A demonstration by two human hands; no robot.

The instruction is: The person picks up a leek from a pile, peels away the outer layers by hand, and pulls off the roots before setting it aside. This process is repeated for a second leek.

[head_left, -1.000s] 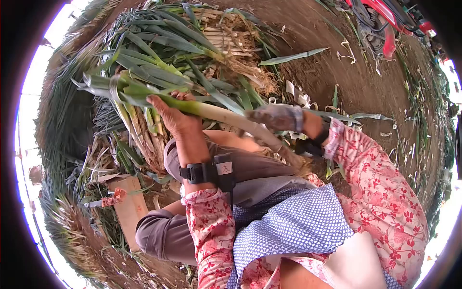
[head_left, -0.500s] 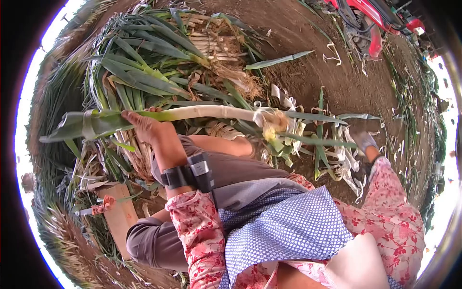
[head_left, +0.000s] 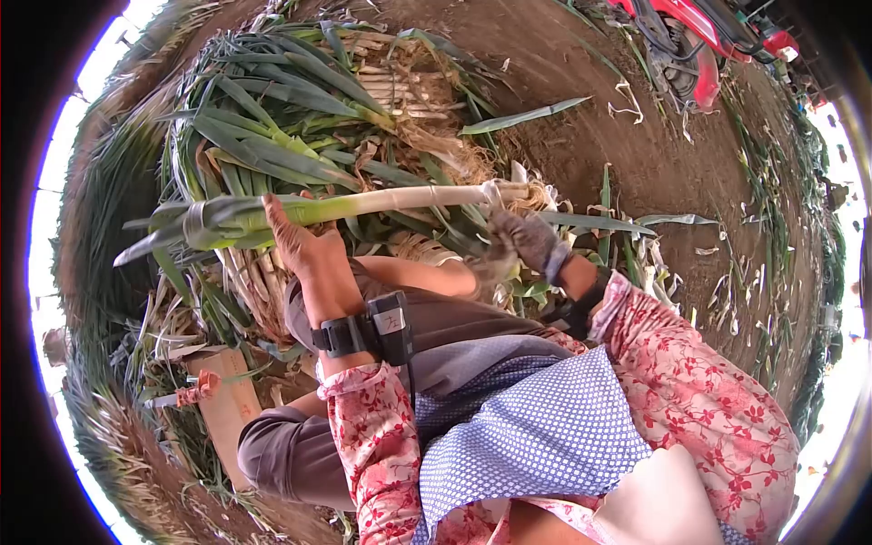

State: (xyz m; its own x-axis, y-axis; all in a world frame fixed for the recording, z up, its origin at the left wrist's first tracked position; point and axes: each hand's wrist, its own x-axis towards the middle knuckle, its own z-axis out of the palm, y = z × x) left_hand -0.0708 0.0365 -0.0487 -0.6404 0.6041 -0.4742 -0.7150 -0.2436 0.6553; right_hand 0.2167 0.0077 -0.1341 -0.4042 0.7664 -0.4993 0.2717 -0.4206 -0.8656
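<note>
My left hand (head_left: pixel 300 241) grips a long leek (head_left: pixel 400 199) near where its white stalk turns into green leaves, holding it level above my lap. The leaves stick out to the left; the rooted end points right. My right hand (head_left: pixel 527 238), in a grey glove, is at the root end of the leek, fingers curled just below the roots. Whether it pinches the roots or loose skin I cannot tell. A black band with a small box (head_left: pixel 372 329) sits on my left wrist.
A big heap of leeks (head_left: pixel 291 118) lies ahead on the soil. Peeled skins and trimmed leaves (head_left: pixel 636 263) litter the ground at right. A wooden block (head_left: pixel 227 404) stands at lower left. A red machine (head_left: pixel 718 36) is at the top right.
My right hand swung away to the right, then came back to the leek's root end. My left hand kept hold, and the leek went from slanted to about level.
</note>
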